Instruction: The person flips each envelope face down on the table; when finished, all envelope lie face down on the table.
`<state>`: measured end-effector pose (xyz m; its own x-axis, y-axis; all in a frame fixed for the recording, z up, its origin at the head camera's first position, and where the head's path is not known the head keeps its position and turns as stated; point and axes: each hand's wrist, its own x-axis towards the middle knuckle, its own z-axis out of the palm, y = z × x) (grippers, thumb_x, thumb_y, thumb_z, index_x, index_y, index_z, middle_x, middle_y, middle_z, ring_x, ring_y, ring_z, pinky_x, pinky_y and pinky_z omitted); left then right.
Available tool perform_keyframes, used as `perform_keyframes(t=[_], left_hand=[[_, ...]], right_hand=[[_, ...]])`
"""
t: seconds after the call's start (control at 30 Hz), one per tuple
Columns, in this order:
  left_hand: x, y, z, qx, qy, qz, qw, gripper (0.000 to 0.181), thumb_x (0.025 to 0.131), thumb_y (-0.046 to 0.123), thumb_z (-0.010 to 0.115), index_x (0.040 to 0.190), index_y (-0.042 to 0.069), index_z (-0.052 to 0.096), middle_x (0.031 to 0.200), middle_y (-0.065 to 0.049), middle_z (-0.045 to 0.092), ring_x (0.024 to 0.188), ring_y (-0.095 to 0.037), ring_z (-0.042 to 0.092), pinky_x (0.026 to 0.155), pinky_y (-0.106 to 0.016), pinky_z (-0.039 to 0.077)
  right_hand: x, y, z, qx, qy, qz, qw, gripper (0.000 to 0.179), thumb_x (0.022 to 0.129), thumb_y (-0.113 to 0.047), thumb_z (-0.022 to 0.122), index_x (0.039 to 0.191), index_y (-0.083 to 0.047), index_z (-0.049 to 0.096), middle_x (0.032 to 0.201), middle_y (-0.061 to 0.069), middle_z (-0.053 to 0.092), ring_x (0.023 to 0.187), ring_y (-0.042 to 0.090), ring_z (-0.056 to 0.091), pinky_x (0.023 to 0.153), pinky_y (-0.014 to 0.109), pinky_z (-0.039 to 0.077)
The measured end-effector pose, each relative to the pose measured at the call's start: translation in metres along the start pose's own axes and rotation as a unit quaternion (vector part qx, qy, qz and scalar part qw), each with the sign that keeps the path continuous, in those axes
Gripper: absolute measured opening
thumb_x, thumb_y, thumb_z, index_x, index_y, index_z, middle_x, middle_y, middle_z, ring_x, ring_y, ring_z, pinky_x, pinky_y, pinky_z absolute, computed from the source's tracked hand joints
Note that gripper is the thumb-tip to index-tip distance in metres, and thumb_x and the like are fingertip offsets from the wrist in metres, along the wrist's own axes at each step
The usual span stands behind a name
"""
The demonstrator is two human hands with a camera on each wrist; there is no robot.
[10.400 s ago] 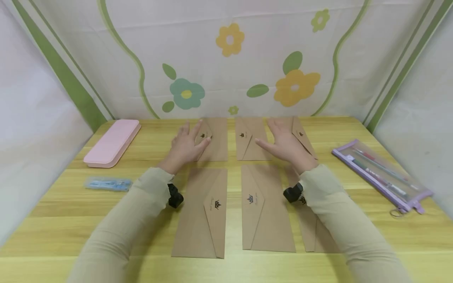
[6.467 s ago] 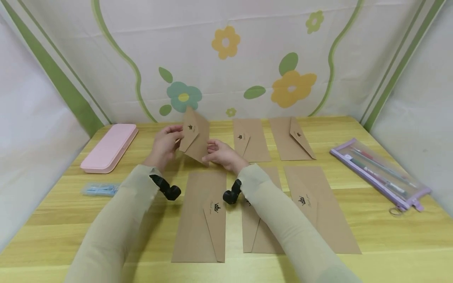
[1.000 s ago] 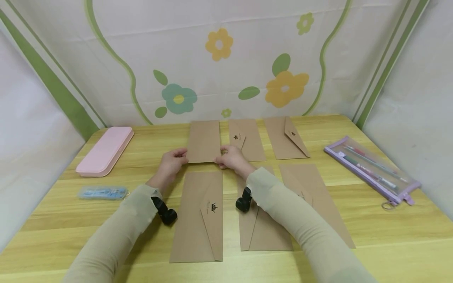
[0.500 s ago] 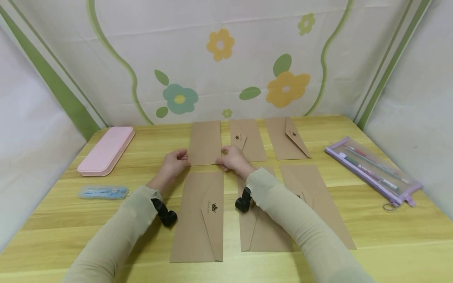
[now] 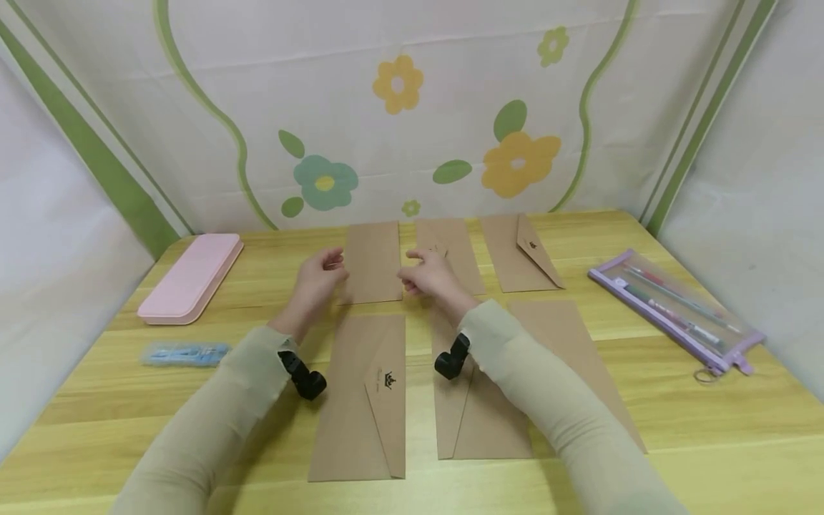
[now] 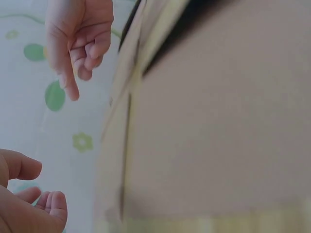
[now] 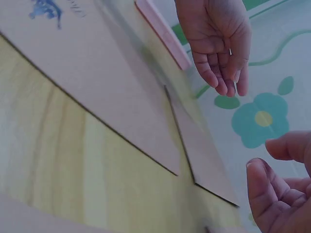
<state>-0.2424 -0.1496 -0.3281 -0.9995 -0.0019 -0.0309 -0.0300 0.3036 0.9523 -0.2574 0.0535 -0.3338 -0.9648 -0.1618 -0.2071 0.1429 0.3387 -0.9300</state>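
Observation:
Several brown envelopes lie in two rows in the head view. The back-left envelope lies with its plain side up, its crown print out of sight. My left hand is at its left edge, fingers loosely bent and nothing pinched. By its right edge, my right hand is held with relaxed fingers, overlapping the back-middle envelope. Both wrist views show the left hand and the right hand holding nothing. In front lies an envelope with its crown-printed flap up.
A pink case and a small clear pouch of blue items lie at the left. At the right is a purple-edged clear pencil pouch with pens. Two more front envelopes are partly under the right arm. A flowered cloth hangs behind.
The back-left envelope lay flap up, was lifted and tilted between both hands, and now lies plain side up. In the last half second both hands let go of its near corners and shifted back.

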Motion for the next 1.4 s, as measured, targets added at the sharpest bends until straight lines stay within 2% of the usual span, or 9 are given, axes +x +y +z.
perform_keyframes(t=[0.13,0.23,0.33,0.47,0.6,0.77,0.97,1.2,1.4], left_hand=[[0.002,0.015,0.012,-0.002,-0.015,0.024,0.9996,0.052,0.088,-0.002,0.05,0.139,-0.001,0.038,0.137,-0.019,0.043,0.126,-0.029,0.042,0.102,-0.038,0.039],[0.003,0.024,0.025,-0.009,-0.03,0.039,0.9988,0.052,0.088,-0.003,0.051,0.138,0.0,0.039,0.138,-0.018,0.043,0.126,-0.03,0.042,0.102,-0.038,0.039],[0.005,0.029,0.039,-0.023,-0.046,0.045,0.9977,0.052,0.087,-0.004,0.052,0.138,0.0,0.04,0.138,-0.017,0.043,0.126,-0.029,0.043,0.102,-0.037,0.04],[0.008,0.032,0.056,-0.027,-0.059,0.04,0.9971,0.053,0.087,-0.003,0.053,0.138,0.003,0.04,0.138,-0.015,0.045,0.125,-0.027,0.045,0.1,-0.036,0.041],[0.011,0.033,0.071,-0.031,-0.073,0.033,0.9963,0.055,0.087,-0.003,0.053,0.139,0.003,0.039,0.141,-0.013,0.043,0.126,-0.026,0.044,0.1,-0.035,0.042],[0.016,0.029,0.088,-0.034,-0.088,0.031,0.9951,0.058,0.085,-0.005,0.053,0.14,0.003,0.037,0.144,-0.014,0.038,0.128,-0.027,0.042,0.101,-0.035,0.04],[0.022,0.02,0.105,-0.051,-0.092,0.017,0.9943,0.059,0.083,-0.01,0.051,0.139,0.0,0.038,0.144,-0.017,0.037,0.128,-0.03,0.04,0.1,-0.037,0.042],[0.025,0.01,0.115,-0.052,-0.096,-0.015,0.994,0.06,0.083,-0.013,0.051,0.139,0.001,0.038,0.143,-0.017,0.038,0.128,-0.03,0.04,0.101,-0.036,0.041],[0.024,0.009,0.118,-0.038,-0.099,-0.038,0.9937,0.063,0.081,-0.013,0.053,0.14,0.004,0.037,0.138,-0.019,0.041,0.127,-0.029,0.041,0.099,-0.034,0.042]], right_hand=[[-0.005,-0.007,-0.013,0.006,0.017,-0.009,0.9998,0.058,0.087,-0.013,0.062,0.14,-0.008,0.039,0.088,0.017,0.064,0.066,0.019,0.06,0.073,0.034,0.055],[-0.009,-0.009,-0.023,0.011,0.031,-0.014,0.9994,0.056,0.087,-0.014,0.061,0.139,-0.009,0.041,0.097,0.017,0.061,0.084,0.028,0.063,0.076,0.033,0.055],[-0.012,-0.008,-0.034,0.014,0.043,-0.021,0.9988,0.056,0.087,-0.015,0.062,0.138,-0.009,0.042,0.101,0.015,0.059,0.098,0.034,0.06,0.079,0.031,0.054],[-0.015,-0.004,-0.048,0.015,0.056,-0.034,0.9978,0.056,0.087,-0.013,0.063,0.138,-0.006,0.041,0.113,0.017,0.057,0.106,0.034,0.057,0.088,0.036,0.051],[-0.018,0.004,-0.063,0.0,0.062,-0.038,0.9974,0.058,0.087,-0.014,0.063,0.139,-0.005,0.04,0.124,0.019,0.052,0.111,0.031,0.054,0.093,0.039,0.047],[-0.022,0.015,-0.08,-0.031,0.058,-0.021,0.9976,0.062,0.088,-0.018,0.06,0.143,-0.008,0.034,0.131,0.017,0.049,0.117,0.031,0.05,0.099,0.041,0.042],[-0.022,0.03,-0.09,-0.016,0.054,0.003,0.9984,0.064,0.089,-0.014,0.059,0.145,-0.006,0.028,0.136,0.019,0.042,0.122,0.033,0.043,0.1,0.043,0.04],[-0.02,0.045,-0.098,-0.012,0.052,0.004,0.9985,0.066,0.088,-0.009,0.059,0.144,-0.001,0.026,0.137,0.023,0.039,0.123,0.034,0.04,0.099,0.042,0.041],[-0.017,0.052,-0.1,-0.031,0.049,0.004,0.9983,0.066,0.086,-0.007,0.06,0.144,0.0,0.027,0.135,0.025,0.041,0.123,0.035,0.042,0.1,0.042,0.04]])
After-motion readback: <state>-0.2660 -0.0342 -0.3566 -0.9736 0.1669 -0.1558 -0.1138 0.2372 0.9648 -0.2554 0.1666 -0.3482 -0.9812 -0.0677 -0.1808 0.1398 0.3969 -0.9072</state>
